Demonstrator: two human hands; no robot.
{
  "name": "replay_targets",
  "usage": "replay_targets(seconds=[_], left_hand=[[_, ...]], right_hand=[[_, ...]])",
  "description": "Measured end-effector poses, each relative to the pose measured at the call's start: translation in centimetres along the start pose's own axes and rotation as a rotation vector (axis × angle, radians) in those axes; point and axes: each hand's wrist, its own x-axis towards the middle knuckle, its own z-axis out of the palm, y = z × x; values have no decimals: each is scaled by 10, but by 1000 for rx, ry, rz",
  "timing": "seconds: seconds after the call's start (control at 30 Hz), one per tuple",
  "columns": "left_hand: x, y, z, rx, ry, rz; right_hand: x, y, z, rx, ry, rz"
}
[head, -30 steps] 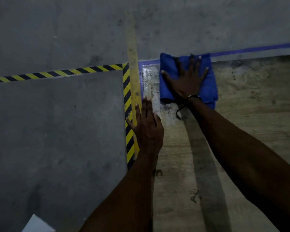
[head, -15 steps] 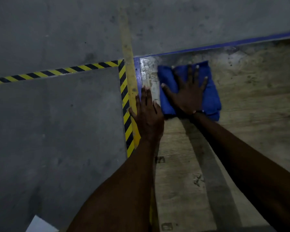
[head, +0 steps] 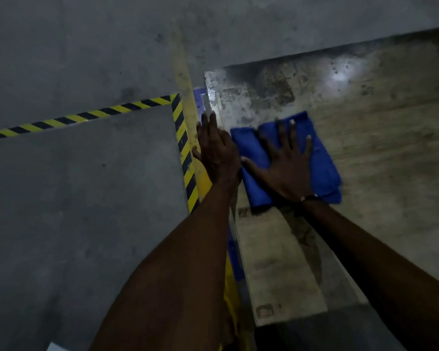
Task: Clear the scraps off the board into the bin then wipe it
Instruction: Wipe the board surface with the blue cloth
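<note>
I see no scraps on the board (head: 276, 262) at frame centre-right, so I judge wiping underway: my right hand (head: 288, 171) presses flat-fingered on the blue cloth (head: 322, 163), left hand (head: 217, 150) flat, steadying the board's edge.

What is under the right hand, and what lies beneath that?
The right hand presses flat, fingers spread, on a folded blue cloth. The cloth lies on the stained board. Whether scraps or dirt sit beneath the cloth cannot be seen: it covers that patch.
</note>
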Motion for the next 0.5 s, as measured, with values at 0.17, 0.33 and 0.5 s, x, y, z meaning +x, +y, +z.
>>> replay_targets(seconds=[0.17, 0.33, 0.5], left_hand=[[-35, -42, -27, 25, 1, 75], [-73, -78, -70, 55, -58, 86], [-109, -91, -98, 11, -103, 59]], right_hand=[[-44, 57, -21, 0, -15, 246], [-106, -3, -10, -19, 5, 108], [-228, -25, -25, -35, -77, 8]])
